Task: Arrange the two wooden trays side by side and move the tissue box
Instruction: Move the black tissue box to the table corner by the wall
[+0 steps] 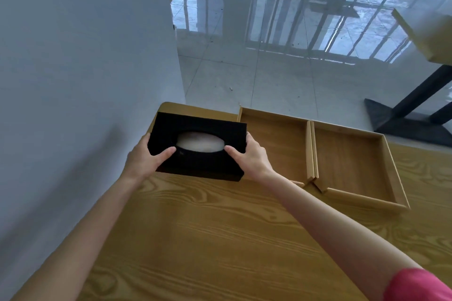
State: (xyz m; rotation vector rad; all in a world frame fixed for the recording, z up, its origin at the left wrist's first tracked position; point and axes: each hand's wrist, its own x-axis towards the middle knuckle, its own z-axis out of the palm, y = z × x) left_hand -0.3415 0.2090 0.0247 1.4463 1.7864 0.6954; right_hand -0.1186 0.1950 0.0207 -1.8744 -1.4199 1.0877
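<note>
A black tissue box (198,124) with an oval opening showing white tissue sits at the far left corner of the wooden table (208,239). My left hand (144,156) grips its left end, thumb on top. My right hand (249,154) grips its right end the same way. Two shallow wooden trays stand side by side to the right, their inner walls touching: the left tray (276,139) next to the box, the right tray (349,161) beyond it. Whether the box rests on the table or is lifted, I cannot tell.
A white wall (85,56) runs close along the table's left side. Beyond the far table edge lies a shiny tiled floor (269,68). Another table (425,32) on a black leg and base stands at the right.
</note>
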